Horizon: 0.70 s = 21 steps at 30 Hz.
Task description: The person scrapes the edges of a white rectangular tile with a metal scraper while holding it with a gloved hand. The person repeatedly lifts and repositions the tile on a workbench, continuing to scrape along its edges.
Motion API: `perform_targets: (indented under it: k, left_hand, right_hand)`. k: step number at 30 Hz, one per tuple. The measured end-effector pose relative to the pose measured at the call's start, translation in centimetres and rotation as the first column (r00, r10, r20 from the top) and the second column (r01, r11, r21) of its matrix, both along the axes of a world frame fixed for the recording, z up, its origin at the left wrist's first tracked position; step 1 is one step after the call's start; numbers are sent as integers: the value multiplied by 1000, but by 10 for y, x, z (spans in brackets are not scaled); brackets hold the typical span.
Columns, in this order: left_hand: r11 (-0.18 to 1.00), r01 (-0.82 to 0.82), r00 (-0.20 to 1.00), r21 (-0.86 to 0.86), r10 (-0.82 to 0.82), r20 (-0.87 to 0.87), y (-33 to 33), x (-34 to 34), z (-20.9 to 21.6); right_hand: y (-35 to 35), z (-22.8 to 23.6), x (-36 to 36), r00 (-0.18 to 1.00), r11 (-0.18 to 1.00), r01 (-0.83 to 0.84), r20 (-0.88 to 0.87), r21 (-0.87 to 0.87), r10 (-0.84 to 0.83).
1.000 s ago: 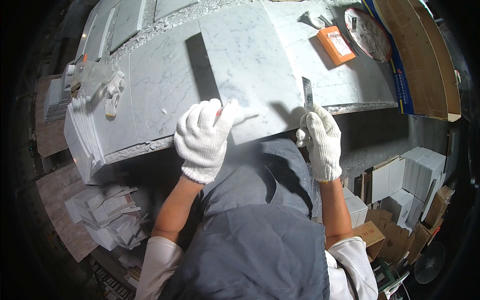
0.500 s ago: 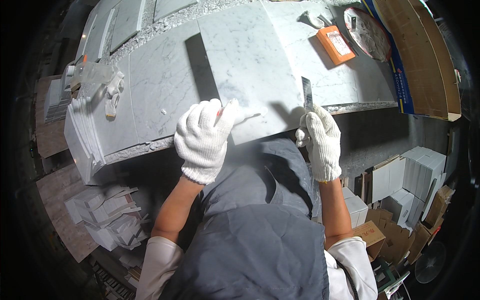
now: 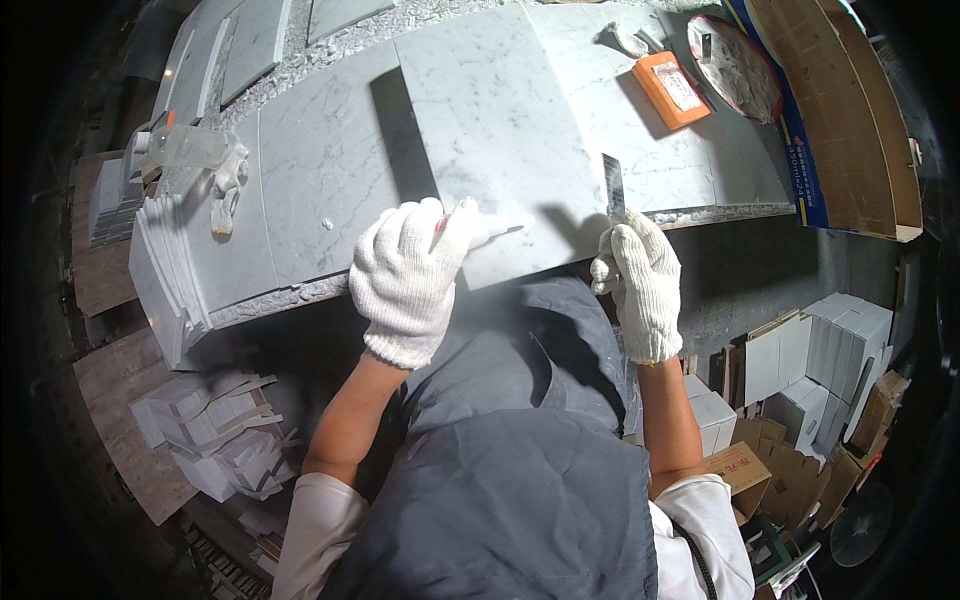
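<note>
— From the head view, what are the hands doing?

— Both wear white knit gloves. The left hand [image 3: 412, 275] lies flat, fingers together, on the near left corner of a white marble tile [image 3: 500, 140], pressing it to the workbench [image 3: 300, 190]. Nothing is clasped in it.

— And the right?

— The right hand [image 3: 642, 285] is clamped around the handle of a thin flat blade [image 3: 613, 190], which stands upright against the tile's right edge, near the bench's front edge.

— Where does the tile sit?

— In the middle of the bench, its near edge overhanging the front edge.

— Anything else around?

— An orange block [image 3: 672, 90] lies toward the bench's far right corner. Small cardboard boxes [image 3: 820, 370] stand below on the right.
</note>
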State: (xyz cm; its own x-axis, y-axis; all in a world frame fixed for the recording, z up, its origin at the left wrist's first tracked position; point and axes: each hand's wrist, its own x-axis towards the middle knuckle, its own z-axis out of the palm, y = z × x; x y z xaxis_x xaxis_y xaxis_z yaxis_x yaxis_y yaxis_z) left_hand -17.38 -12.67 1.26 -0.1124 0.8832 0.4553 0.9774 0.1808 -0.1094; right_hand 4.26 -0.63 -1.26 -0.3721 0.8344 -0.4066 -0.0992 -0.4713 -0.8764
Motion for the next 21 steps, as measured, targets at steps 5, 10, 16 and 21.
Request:
perform_targets:
  k: [5,10,16,21]
  left_hand:
    - [1000,5,1000,-4,-5,12,0,1,1]
    - [1000,3,1000,-11,-3,-6,0,1,1]
    - [1000,19,1000,-9,-18,10,0,0,1]
    - [1000,23,999,-7,-23,23,1,0,1]
  right_hand:
    - [0,2,-1,1000,1000,-4,-14,-6,4]
    - [-1,4,-2,1000,999,8,-22,-33,-8]
    - [0,5,-3,999,999,11,-38,-45,-13]
    - [0,3,-2,999,999,14,-38,-49,-16]
